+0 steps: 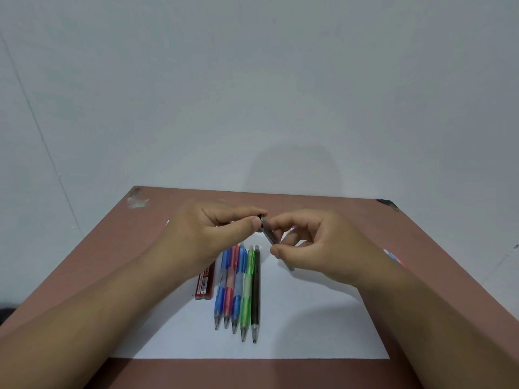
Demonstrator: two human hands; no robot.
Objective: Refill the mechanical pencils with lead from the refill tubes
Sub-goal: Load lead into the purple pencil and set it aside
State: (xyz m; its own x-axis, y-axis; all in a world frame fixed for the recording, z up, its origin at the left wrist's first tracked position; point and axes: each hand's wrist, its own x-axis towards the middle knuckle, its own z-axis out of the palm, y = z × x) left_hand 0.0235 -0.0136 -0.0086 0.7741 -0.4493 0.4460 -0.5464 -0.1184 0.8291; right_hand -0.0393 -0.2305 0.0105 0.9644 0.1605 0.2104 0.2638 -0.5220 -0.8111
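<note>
Several mechanical pencils lie side by side on a white sheet point(295, 327), tips toward me: blue point(219, 299), red point(229, 293), light blue point(237, 296), green point(247, 293) and black point(255, 293). A red lead refill tube point(204, 284) lies left of them. Above the pencils, my right hand point(317, 248) holds a dark grey pencil point(271, 237) between thumb and fingers. My left hand point(213, 231) pinches that pencil's top end with thumb and forefinger; what it pinches is too small to tell.
The sheet lies on a reddish-brown table point(421, 262) set against a pale wall. A small pink and blue object point(393, 256) lies on the table to the right of my right wrist. The table's far corners are chipped.
</note>
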